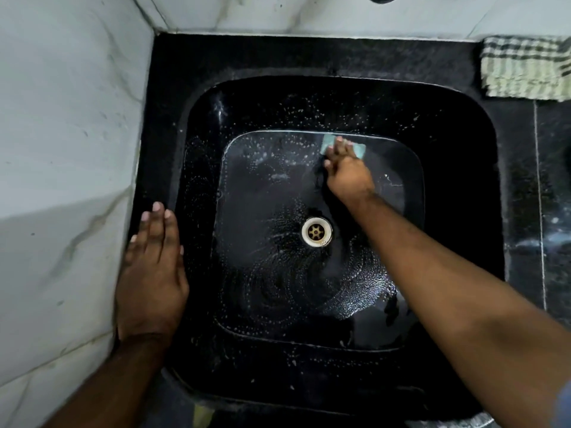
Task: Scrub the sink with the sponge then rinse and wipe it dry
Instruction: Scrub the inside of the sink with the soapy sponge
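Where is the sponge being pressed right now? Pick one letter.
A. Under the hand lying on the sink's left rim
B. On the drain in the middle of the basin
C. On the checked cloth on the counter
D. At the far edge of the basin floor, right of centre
D: the right hand presses the pale blue sponge against the far edge of the sink floor, well beyond the drain.

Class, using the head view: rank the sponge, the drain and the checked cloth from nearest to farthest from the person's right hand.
From the right hand:
1. Sponge: under its fingers, at the basin floor's far edge.
2. Drain: mid-basin, nearer the viewer.
3. Checked cloth: on the counter, far right corner, outside the sink.
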Action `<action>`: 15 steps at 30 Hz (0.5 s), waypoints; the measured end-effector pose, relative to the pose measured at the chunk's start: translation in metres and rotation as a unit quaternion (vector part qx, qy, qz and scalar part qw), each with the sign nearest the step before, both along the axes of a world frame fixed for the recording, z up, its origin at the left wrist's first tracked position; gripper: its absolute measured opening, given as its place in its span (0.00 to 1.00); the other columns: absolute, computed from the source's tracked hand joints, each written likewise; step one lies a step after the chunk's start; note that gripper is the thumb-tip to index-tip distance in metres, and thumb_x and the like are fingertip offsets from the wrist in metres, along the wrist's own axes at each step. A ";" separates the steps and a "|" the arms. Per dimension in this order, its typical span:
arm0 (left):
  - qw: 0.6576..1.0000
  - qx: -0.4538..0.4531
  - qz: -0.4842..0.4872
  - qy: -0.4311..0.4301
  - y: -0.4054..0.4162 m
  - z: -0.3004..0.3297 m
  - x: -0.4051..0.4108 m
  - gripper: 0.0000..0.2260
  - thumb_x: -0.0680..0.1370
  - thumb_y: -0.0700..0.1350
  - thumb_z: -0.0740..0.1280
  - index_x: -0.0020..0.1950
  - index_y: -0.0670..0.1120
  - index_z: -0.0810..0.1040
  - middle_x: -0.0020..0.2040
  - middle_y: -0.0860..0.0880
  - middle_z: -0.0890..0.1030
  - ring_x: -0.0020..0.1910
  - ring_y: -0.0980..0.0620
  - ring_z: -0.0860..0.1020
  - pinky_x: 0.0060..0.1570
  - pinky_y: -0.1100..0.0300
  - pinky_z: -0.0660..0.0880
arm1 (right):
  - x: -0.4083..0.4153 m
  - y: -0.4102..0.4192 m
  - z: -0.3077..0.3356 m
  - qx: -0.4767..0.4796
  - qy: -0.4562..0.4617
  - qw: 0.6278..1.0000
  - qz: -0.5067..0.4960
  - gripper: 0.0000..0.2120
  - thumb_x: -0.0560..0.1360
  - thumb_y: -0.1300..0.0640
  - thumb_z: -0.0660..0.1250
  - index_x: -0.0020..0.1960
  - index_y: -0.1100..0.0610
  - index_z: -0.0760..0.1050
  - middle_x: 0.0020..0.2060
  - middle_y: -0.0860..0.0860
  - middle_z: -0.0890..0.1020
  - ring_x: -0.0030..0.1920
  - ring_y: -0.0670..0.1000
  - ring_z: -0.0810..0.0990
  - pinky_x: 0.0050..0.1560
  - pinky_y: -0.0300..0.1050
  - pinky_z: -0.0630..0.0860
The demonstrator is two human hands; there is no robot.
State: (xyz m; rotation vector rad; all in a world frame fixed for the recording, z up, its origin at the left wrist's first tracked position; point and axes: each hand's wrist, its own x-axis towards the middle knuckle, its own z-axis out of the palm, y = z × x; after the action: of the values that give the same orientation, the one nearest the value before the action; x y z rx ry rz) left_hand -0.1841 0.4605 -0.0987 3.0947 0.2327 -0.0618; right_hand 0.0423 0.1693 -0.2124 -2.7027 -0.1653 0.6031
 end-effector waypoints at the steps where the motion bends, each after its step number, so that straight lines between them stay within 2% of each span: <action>1: 1.000 -0.001 0.001 -0.003 0.000 0.000 0.000 0.27 0.80 0.42 0.54 0.79 0.38 0.59 0.80 0.40 0.58 0.79 0.40 0.59 0.74 0.45 0.58 | -0.004 0.009 0.000 0.005 0.006 0.999 0.031 0.23 0.84 0.55 0.52 0.79 0.54 0.59 0.80 0.50 0.50 0.80 0.53 0.49 0.76 0.52 0.62; 4: 1.000 -0.003 0.001 -0.002 0.000 0.000 0.001 0.27 0.79 0.41 0.55 0.79 0.38 0.60 0.80 0.40 0.59 0.78 0.40 0.60 0.74 0.44 0.59 | -0.046 0.009 -0.001 0.030 0.009 0.993 0.113 0.22 0.84 0.56 0.56 0.77 0.52 0.63 0.80 0.48 0.55 0.79 0.52 0.53 0.73 0.55 0.66; 7: 1.000 -0.006 0.002 -0.004 0.001 0.000 0.002 0.27 0.79 0.41 0.55 0.78 0.37 0.61 0.80 0.40 0.60 0.78 0.39 0.61 0.73 0.43 0.60 | -0.077 -0.021 0.007 0.031 -0.021 0.998 0.056 0.20 0.83 0.55 0.58 0.74 0.48 0.68 0.78 0.45 0.60 0.76 0.49 0.64 0.65 0.54 0.75; 9: 1.000 -0.012 0.002 -0.005 0.001 0.000 0.003 0.27 0.79 0.41 0.55 0.78 0.37 0.61 0.80 0.40 0.60 0.78 0.39 0.61 0.73 0.43 0.60 | -0.070 -0.037 0.008 0.000 -0.035 0.999 0.014 0.20 0.84 0.55 0.55 0.75 0.50 0.66 0.78 0.48 0.60 0.74 0.53 0.66 0.62 0.55 0.77; 10: 1.000 -0.015 0.002 -0.007 0.001 0.000 0.003 0.27 0.79 0.41 0.55 0.78 0.37 0.61 0.80 0.40 0.60 0.78 0.39 0.61 0.73 0.43 0.60 | -0.058 -0.037 0.003 -0.008 -0.044 0.999 -0.002 0.20 0.84 0.56 0.54 0.76 0.53 0.65 0.79 0.51 0.60 0.76 0.55 0.63 0.66 0.56 0.74; 12: 1.000 -0.023 0.001 -0.009 0.002 0.001 0.003 0.27 0.79 0.41 0.55 0.78 0.38 0.61 0.80 0.40 0.59 0.78 0.40 0.60 0.73 0.43 0.60 | -0.026 -0.020 -0.002 -0.013 -0.045 0.998 -0.035 0.21 0.84 0.57 0.53 0.77 0.57 0.63 0.79 0.56 0.57 0.79 0.57 0.55 0.75 0.52 0.61; 13: 1.000 -0.027 0.002 -0.008 0.001 0.002 0.002 0.27 0.79 0.41 0.55 0.79 0.38 0.61 0.80 0.41 0.59 0.78 0.40 0.60 0.74 0.44 0.59 | -0.013 -0.007 -0.004 -0.008 -0.029 0.999 -0.043 0.22 0.84 0.56 0.52 0.77 0.57 0.61 0.79 0.56 0.55 0.79 0.57 0.52 0.77 0.50 0.57; 15: 0.999 -0.035 0.007 -0.010 0.001 0.002 0.001 0.26 0.79 0.41 0.55 0.79 0.39 0.61 0.80 0.42 0.59 0.79 0.41 0.59 0.74 0.44 0.59 | 0.004 0.018 -0.011 0.010 -0.008 1.000 -0.019 0.23 0.84 0.55 0.51 0.79 0.56 0.59 0.80 0.53 0.51 0.80 0.56 0.49 0.77 0.51 0.56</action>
State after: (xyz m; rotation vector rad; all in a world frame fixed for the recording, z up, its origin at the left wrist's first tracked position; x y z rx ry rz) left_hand -0.1830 0.4611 -0.0965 3.0230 0.2456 -0.0389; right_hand 0.0460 0.1872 -0.2233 -2.6863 -0.1222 0.5653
